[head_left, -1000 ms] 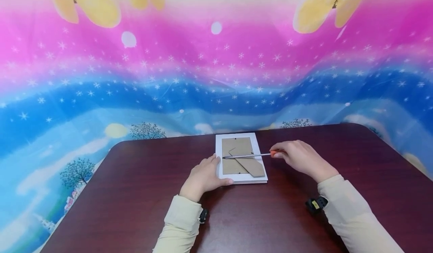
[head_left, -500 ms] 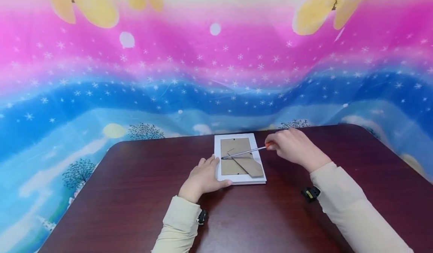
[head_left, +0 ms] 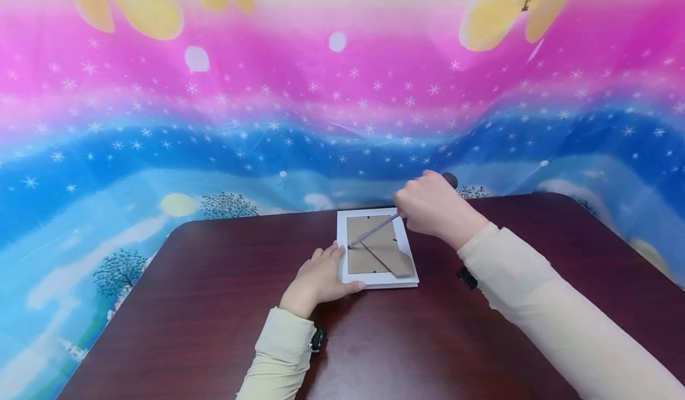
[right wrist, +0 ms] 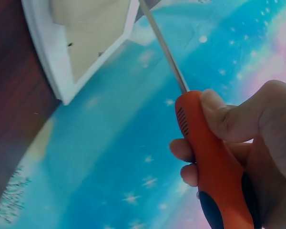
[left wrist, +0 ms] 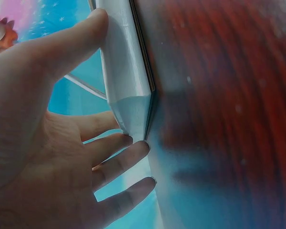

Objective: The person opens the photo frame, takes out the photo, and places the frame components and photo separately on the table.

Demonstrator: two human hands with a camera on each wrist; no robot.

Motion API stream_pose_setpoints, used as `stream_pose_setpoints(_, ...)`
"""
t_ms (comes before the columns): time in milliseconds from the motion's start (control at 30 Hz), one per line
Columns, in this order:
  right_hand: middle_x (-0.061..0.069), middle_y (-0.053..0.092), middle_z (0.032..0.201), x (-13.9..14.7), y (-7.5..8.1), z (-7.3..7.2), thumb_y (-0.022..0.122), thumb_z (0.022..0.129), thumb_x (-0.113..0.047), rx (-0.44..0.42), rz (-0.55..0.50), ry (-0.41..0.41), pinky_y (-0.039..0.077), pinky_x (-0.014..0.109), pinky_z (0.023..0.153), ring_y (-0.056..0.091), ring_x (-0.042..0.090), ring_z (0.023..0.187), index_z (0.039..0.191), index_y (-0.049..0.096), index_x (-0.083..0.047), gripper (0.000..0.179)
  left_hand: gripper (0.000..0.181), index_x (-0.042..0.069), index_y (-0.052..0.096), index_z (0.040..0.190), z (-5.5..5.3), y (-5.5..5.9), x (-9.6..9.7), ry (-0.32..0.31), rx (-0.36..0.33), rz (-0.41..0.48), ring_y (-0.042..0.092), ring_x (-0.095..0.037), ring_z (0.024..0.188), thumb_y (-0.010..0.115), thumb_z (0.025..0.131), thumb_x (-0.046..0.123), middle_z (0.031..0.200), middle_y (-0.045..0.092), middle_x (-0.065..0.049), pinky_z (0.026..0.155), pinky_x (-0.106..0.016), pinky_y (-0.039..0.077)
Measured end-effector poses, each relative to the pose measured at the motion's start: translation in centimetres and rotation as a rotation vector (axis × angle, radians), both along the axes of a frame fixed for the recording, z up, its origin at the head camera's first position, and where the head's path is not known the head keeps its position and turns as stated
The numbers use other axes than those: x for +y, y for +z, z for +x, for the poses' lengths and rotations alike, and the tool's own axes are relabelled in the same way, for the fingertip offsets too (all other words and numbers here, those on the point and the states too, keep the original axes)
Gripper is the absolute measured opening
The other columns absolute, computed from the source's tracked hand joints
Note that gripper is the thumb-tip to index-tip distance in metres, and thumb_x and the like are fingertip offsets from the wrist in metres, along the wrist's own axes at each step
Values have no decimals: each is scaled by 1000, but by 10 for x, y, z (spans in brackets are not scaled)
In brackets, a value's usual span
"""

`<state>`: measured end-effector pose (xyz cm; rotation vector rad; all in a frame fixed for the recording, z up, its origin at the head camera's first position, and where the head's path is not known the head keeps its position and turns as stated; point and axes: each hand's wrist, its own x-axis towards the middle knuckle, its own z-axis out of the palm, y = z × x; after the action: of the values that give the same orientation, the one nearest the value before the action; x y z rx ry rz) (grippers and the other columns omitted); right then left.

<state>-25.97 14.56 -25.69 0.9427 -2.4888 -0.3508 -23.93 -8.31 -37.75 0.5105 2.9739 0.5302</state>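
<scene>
Dark reddish-brown table (head_left: 396,352), kinda shiny, with rounded far corners. Right behind it there's a wavy pink-and-blue cloth (head_left: 299,91) printed with tiny white snowflakes, a few bare-looking trees (head_left: 120,272) and big yellow butterfly-ish shapes (head_left: 155,8) up top.

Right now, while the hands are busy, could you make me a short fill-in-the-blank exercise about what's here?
1. The right hand grips a screwdriver whose handle is black and ____.
2. The left hand touches the picture frame, whose border is ____.
3. The frame lies on the table with its ____ facing up.
4. In the head view, the screwdriver's tip is at the brown panel's ____ edge.

Missing words: orange; white; back; left.
</scene>
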Motion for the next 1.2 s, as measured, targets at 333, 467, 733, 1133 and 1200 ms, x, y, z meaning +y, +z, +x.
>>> stream_pose_setpoints(333,1,59,58,-51,27,12,71,78,-7,69,222,-53,54,40,69,56,19,53,64,65,-15,17,90,2,41,150,1,4,0,-11,5,-12,35,-40,139,71,85,56,155,36,-17,106,-56,37)
stream_pose_setpoints(467,1,66,65,-69,32,18,70,81,-12,117,304,-64,54,37,70,61,18,59,70,71,-16,12,90,2,41,150,0,4,1,-1,-3,-28,35,-40,139,71,85,56,155,36,-17,106,-56,37)
stream_pose_setpoints(733,-1,65,65,-77,31,23,69,84,-19,128,397,-93,50,33,62,60,15,59,75,73,-17,10,90,4,39,151,0,3,4,3,-11,-63,35,-39,140,70,85,57,155,36,-16,107,-55,36)
stream_pose_setpoints(1133,-4,33,51,-34,32,-9,63,81,-6,-105,154,-99,37,30,47,30,13,50,56,46,-16,32,90,4,41,150,0,3,3,14,-3,-45,37,-39,139,71,84,57,155,37,-15,106,-54,38)
stream_pose_setpoints(1200,-5,29,51,-25,29,-13,60,82,-4,-133,102,-83,34,31,47,27,13,50,54,46,-16,33,90,4,42,150,0,3,2,16,-6,-44,38,-39,138,71,84,57,155,37,-15,105,-54,39)
